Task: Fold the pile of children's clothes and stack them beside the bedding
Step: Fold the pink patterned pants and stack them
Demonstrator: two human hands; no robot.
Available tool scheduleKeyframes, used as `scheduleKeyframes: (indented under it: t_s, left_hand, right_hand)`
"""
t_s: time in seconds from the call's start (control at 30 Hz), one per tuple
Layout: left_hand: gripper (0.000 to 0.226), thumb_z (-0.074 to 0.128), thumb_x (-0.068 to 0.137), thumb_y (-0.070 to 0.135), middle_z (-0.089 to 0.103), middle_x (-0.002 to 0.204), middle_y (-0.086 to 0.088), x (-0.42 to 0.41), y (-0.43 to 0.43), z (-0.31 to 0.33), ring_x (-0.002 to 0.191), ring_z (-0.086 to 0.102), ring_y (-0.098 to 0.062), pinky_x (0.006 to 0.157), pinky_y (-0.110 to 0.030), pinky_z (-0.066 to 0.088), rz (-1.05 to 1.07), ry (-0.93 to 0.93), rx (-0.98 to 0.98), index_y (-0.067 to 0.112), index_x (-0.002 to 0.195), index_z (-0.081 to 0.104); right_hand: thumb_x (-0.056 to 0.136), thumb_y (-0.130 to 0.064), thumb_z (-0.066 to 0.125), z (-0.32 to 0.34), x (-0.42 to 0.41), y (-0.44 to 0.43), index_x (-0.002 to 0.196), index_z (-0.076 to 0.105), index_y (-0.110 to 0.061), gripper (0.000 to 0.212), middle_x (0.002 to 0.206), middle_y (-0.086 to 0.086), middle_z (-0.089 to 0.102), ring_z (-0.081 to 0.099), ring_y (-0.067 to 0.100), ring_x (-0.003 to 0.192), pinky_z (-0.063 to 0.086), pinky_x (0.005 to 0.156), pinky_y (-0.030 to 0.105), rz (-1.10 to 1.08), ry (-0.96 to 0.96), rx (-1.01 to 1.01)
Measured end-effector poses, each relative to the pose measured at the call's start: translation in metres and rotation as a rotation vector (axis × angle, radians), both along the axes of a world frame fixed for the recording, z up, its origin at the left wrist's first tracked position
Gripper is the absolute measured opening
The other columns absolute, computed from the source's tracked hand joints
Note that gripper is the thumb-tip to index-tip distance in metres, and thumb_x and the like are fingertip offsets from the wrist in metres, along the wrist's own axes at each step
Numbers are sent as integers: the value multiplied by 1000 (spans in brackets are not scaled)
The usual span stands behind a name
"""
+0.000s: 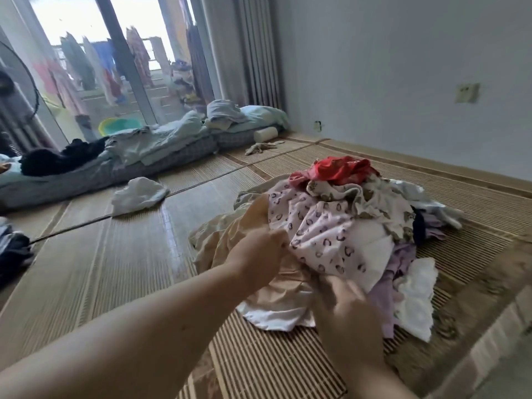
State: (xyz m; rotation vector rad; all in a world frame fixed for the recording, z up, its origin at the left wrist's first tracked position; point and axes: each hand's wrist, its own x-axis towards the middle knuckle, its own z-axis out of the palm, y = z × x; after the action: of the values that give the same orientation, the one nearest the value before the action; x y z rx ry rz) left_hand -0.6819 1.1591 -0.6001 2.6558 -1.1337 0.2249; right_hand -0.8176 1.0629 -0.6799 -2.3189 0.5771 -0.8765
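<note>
Left grip, a bare hand: fingers curled and clenched on a fold of the peach garment, right at the edge where it meets the heart-print garment. Right grip, the other bare hand: blurred, lying on the near end of the peach garment just below the heart-print one; whether it grasps cloth cannot be told.

Both garments belong to the pile of children's clothes, which lies unfolded on the bamboo mat directly ahead of the person. The peach garment spreads along the pile's left flank. The heart-print garment drapes over its front. A red garment crowns the far side. A cream bear-print garment sits just below the red one. A lilac garment and a white garment trail off at the near right.

Well apart, to the far left, a loose white cloth rests on the mat. Beyond it the bedding runs along the mat's far edge, carrying dark clothing at its left end. A green basin and hanging laundry show behind the glass door.
</note>
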Motion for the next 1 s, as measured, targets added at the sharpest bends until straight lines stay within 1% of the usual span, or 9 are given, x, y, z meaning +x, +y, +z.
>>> scheduleKeyframes:
  t_s: [0.1, 0.17, 0.3, 0.43, 0.57, 0.67, 0.77, 0.9, 1.0]
  left_hand:
    - [14, 45, 96, 26, 58, 87, 7, -9, 74, 1, 84, 57, -16, 75, -29, 47, -23, -9, 13, 27, 96, 60]
    - [11, 49, 96, 27, 55, 85, 9, -22, 131, 0, 76, 54, -9, 71, -23, 47, -38, 50, 61, 27, 93, 60]
    - [13, 48, 97, 36, 60, 89, 16, -61, 239, -13, 67, 55, 3, 54, -9, 41, 7, 32, 227, 29, 97, 59]
    - [11, 46, 98, 36, 56, 90, 16, -101, 324, -33, 72, 55, 0, 55, -12, 40, 153, 51, 409, 32, 103, 56]
    - [13, 55, 93, 28, 65, 96, 17, -126, 382, -40, 87, 61, -4, 75, -23, 51, 466, 247, 239, 33, 96, 66]
    - [21, 60, 89, 21, 59, 106, 22, -146, 390, -53, 103, 56, -2, 84, -18, 42, 573, 385, -12, 34, 104, 68]
    - [37, 58, 86, 17, 48, 117, 25, -161, 365, -54, 112, 44, 3, 93, -7, 32, 516, 330, -165, 33, 119, 63]
    - [37, 52, 81, 59, 52, 114, 22, -167, 311, -49, 109, 43, 0, 97, -31, 41, 437, 227, -67, 39, 111, 60]
    - [56, 56, 66, 74, 54, 106, 22, -166, 276, -47, 98, 48, 3, 83, -25, 42, 508, 415, -173, 40, 109, 49]
  right_hand:
    - [78, -9, 68, 21, -2, 15, 95, 70, -11, 17, 85, 8, 66, 62, 28, 77, 54, 69, 42, -67, -158, -5]
    - [79, -11, 65, 34, 0, 32, 95, 69, -13, 16, 85, 8, 64, 60, 29, 79, 53, 71, 43, -23, -134, 19]
    - [83, -28, 62, 38, 9, 79, 110, 66, -20, 28, 108, 9, 63, 56, 30, 104, 47, 88, 39, 223, 159, 27]
    - [85, -42, 62, 39, 18, 136, 122, 62, -27, 40, 126, -3, 61, 56, 16, 116, 42, 94, 23, 619, 441, -69]
    - [82, -40, 67, 35, 21, 194, 117, 67, -33, 35, 122, -7, 65, 59, 10, 108, 40, 85, 19, 871, 580, -198]
    - [81, -29, 69, 33, 26, 212, 117, 64, -41, 38, 122, -10, 65, 60, 8, 105, 46, 87, 21, 967, 634, -207]
    - [83, -21, 65, 31, 32, 211, 121, 62, -38, 42, 130, -8, 58, 56, 15, 115, 46, 95, 28, 1010, 658, -364]
    - [78, -23, 65, 27, 36, 210, 102, 73, -23, 25, 112, 1, 65, 58, 23, 105, 49, 91, 35, 1016, 672, -421]
    - [80, -22, 58, 40, 40, 217, 74, 65, -19, 10, 79, -2, 67, 62, 19, 77, 53, 68, 32, 988, 652, -294]
